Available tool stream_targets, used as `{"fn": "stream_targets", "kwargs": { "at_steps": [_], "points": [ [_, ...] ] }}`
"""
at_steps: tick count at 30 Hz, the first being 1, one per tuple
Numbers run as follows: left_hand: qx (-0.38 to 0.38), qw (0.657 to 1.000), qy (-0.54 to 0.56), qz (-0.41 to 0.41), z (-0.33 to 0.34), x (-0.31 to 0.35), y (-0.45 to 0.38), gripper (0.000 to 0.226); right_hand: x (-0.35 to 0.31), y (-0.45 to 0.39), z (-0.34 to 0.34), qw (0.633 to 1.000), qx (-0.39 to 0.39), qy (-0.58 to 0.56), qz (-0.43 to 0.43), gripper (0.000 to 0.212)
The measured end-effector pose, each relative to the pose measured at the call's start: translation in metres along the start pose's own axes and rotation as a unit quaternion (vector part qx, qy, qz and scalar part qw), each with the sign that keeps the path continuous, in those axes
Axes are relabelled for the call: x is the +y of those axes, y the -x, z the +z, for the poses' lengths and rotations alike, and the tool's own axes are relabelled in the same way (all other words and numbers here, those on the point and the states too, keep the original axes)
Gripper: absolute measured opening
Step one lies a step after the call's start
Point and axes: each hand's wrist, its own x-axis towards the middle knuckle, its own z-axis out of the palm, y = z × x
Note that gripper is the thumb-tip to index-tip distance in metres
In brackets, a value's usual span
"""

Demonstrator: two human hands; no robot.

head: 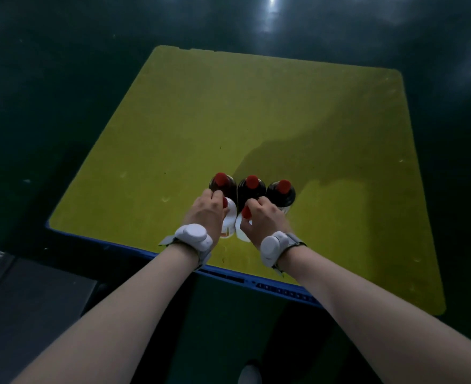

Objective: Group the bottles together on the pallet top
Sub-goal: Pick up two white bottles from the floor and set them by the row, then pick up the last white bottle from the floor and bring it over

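Five bottles stand upright on the yellow pallet top [256, 112], clustered near its near edge. Three dark bottles form the far row: the left dark bottle [223, 184], the middle dark bottle [251, 188] and the right dark bottle [281, 192], each with a red cap, set side by side and touching or nearly so. Two white bottles stand in the near row, directly in front of them.

The left hand [208, 214] is curled over the left white bottle [229, 220], fingers closed around its neck; the red cap shows just beyond the fingertips, and the bottle body extends below the palm on its right side. The fingertips reach to the base of the left dark bottle.

The right hand [266, 217] is closed on the right white bottle [241, 230], thumb and fingers pinched about its red cap, which shows at the left of the fingers. The bottle body lies left of and under the palm. The knuckles sit just in front of the middle and right dark bottles.

The two white bottles stand just beside each other between the two hands. Each wrist carries a white strapped device [194, 234]. The blue pallet edge [284, 292] shows beneath the forearms.
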Motion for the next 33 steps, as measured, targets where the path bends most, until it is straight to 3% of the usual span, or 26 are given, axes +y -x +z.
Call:
{"fn": "stream_targets", "kwargs": {
  "at_steps": [9,13,18,23,30,33],
  "points": [
    [0.013,1.0,0.023,-0.003,-0.003,-0.006,0.013,0.027,0.005,-0.003,0.007,1.0,0.029,-0.007,-0.007,0.018],
    [0.018,0.999,0.022,-0.017,-0.003,-0.001,0.021,0.041,0.008,0.002,0.008,1.0,0.015,-0.015,-0.003,0.023],
    [0.084,0.995,-0.036,0.025,-0.009,0.019,0.03,0.041,0.027,0.017,0.002,0.999,0.02,-0.018,0.018,0.031],
    [0.131,0.977,-0.041,0.162,-0.01,0.078,0.033,0.028,0.068,0.049,-0.018,0.998,0.042,-0.033,0.036,0.024],
    [0.034,0.971,-0.02,0.236,0.054,0.214,0.063,0.026,0.19,0.134,-0.054,0.992,0.052,-0.036,0.11,0.028],
    [0.0,0.957,0.019,0.291,0.107,0.303,0.089,0.026,0.268,0.192,-0.07,0.989,0.04,-0.021,0.143,0.023]
  ]
}}
